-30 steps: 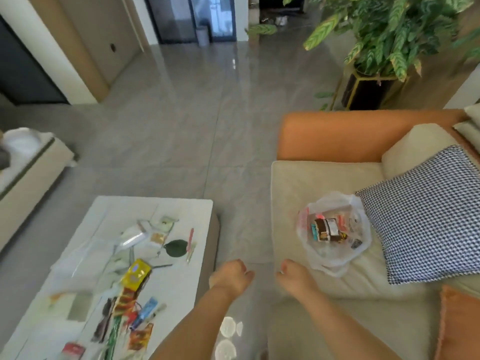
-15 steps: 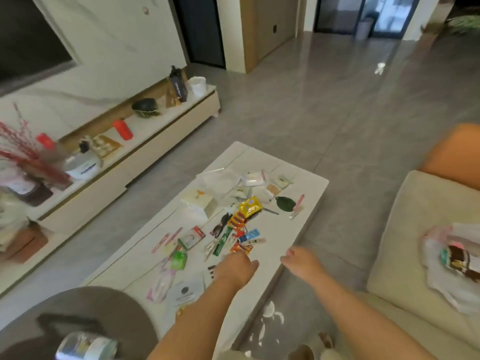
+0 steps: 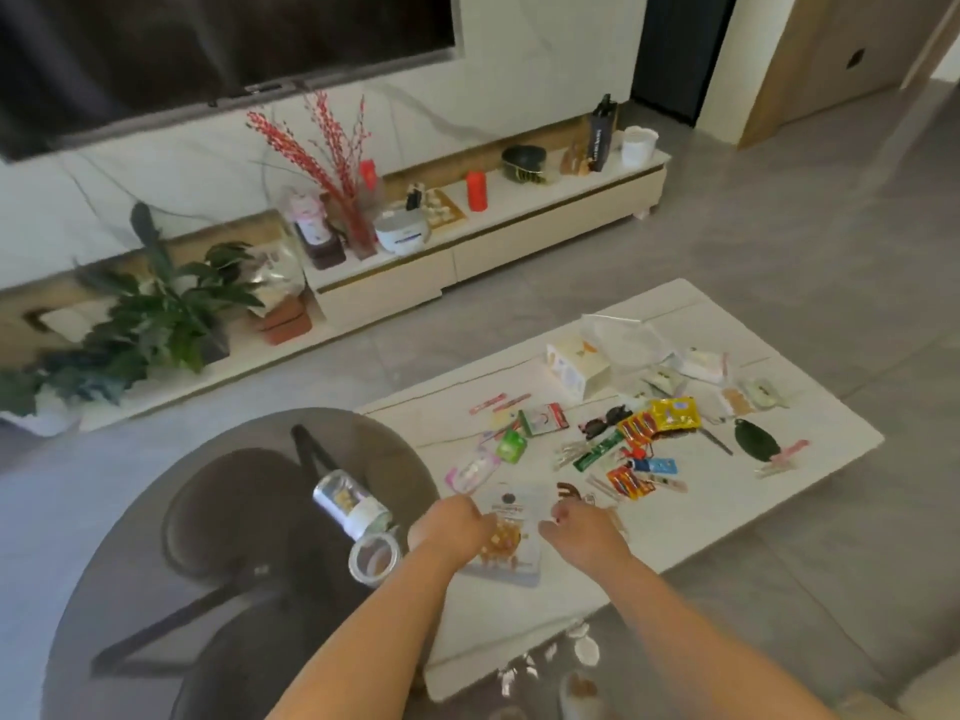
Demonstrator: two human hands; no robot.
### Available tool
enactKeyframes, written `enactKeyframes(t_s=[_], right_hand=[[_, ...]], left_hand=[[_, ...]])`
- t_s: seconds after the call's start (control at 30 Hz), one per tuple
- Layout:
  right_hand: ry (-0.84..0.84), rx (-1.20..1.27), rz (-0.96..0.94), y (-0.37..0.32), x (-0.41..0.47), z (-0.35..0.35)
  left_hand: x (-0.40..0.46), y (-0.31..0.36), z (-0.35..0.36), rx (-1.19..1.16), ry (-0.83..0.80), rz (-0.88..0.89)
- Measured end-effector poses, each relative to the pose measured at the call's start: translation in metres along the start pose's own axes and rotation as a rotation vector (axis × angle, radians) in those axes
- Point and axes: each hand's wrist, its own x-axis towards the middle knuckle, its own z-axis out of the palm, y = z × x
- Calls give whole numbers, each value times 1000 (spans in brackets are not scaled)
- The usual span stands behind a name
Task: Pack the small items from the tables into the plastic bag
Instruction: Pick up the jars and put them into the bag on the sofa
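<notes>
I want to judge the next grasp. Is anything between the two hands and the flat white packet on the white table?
Nothing visible is in the way. The left hand and right hand are at either side of the flat white packet. Contact cannot be told.

A round tabletop stands left of a rectangular tabletop, their edges overlapping. On the round one a jar lies tipped, with a tape roll just before it. Small packets lie scattered across the rectangular one, a carton behind them. A TV console stands farther back, against the wall.
</notes>
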Motion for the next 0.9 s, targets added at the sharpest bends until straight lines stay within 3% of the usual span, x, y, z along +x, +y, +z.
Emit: enactKeyframes(t_s=[0.53, 0.9], right_hand=[[-347, -314, -274, -82, 33, 58], [-299, -325, -270, -108, 81, 148]], left_hand=[[-40, -101, 15, -426, 211, -532], [27, -190, 47, -351, 271, -395]])
